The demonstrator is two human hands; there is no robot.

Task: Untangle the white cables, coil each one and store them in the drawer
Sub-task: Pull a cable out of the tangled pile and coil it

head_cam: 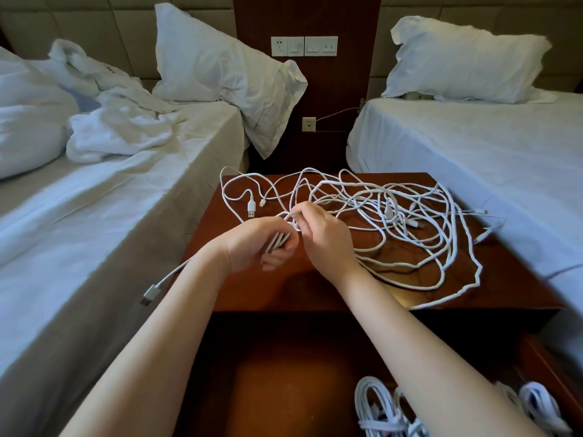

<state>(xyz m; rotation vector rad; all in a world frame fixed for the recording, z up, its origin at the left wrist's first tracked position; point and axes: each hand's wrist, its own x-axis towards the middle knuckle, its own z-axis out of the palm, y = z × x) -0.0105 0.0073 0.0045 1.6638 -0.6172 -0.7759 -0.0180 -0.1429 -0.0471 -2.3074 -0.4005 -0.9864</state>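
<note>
Coiled cables (pixel 378 408) lie in the open drawer (pixel 277 383).
Left hand (pixel 262 244) fingers curl round several loops, right hand (pixel 321 234) pinches a strand beside them; the limp, light tangle (pixel 394 209) on the nightstand (pixel 284 288) is likely best taken by a plug end (pixel 251 209).

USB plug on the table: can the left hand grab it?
Probably not yet: the left hand grips a bundle of cable loops. The USB plug lies uncovered just beyond its fingers, so nothing else blocks it.

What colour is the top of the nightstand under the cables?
The nightstand top is reddish-brown wood; the head view shows it best.
</note>
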